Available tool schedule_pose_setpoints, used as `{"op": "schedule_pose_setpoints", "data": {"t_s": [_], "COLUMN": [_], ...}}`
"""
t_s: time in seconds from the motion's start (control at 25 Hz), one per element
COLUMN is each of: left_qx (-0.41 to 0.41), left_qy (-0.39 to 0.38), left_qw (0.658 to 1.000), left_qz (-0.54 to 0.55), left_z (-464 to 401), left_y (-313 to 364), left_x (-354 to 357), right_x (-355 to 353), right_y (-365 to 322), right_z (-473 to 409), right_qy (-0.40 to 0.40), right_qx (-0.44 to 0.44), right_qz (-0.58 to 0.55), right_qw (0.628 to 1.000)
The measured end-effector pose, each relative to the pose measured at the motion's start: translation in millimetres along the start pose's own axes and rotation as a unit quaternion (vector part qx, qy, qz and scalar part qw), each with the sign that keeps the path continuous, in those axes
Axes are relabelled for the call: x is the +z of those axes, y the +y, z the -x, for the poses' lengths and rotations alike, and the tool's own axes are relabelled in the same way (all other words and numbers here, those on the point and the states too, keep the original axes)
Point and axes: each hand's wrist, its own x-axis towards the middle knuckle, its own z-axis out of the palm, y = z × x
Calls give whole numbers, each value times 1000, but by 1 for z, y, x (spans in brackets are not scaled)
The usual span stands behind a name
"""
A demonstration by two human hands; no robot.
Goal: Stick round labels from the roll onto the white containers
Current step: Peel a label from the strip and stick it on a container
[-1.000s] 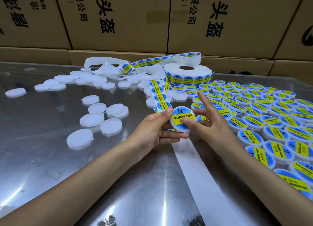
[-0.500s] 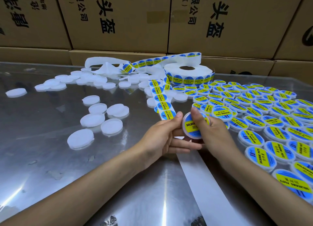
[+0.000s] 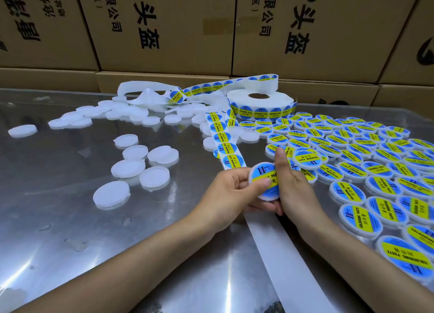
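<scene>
Both hands gripped one round white container [image 3: 264,181], left hand [image 3: 231,193] thumb and right hand [image 3: 292,188] thumb pressing its blue-and-yellow "SOLDERING PASTE" label [image 3: 263,175].

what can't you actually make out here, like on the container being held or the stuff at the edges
- Held container, head view: the left hand thumb and right hand cover part of its label and its lower edge.
- Labelled containers: the right frame edge cuts the group off, so no count.
- Label roll: the small print under its yellow bands is too small to read.
- Cardboard boxes: the top edge crops them.
</scene>
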Motion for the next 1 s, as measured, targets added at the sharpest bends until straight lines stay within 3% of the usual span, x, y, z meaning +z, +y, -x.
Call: {"op": "schedule_pose_setpoints", "data": {"t_s": [0.32,0.48,0.64,0.84,0.92,0.96,1.0], "left_qx": [62,4,13,54,63,60,48], "left_qy": [-25,58,132,134,121,120,129], "left_qw": [997,996,989,982,963,932,870], "left_qz": [-42,-70,-72,-120,-231,-336,-473], "left_z": [0,-6,-13,-18,-17,-16,-14], "left_y": [-5,-2,-3,-11,-12,-13,-14], "left_x": [-1,-8,-25,-33,-35,-37,-41], "right_x": [1,2,3,1,-2,-4,-8], "right_y": [-3,-1,0,1,3,5,6], "right_z": [0,2,1,-4,-8,-11,-14], "right_qy": [16,-49,-79,-105,-82,-58,-27], "right_qx": [19,-40,-56,-30,-1,10,19], "right_qz": [-14,37,60,53,28,13,3], "right_qw": [1000,997,993,993,996,998,999]}}
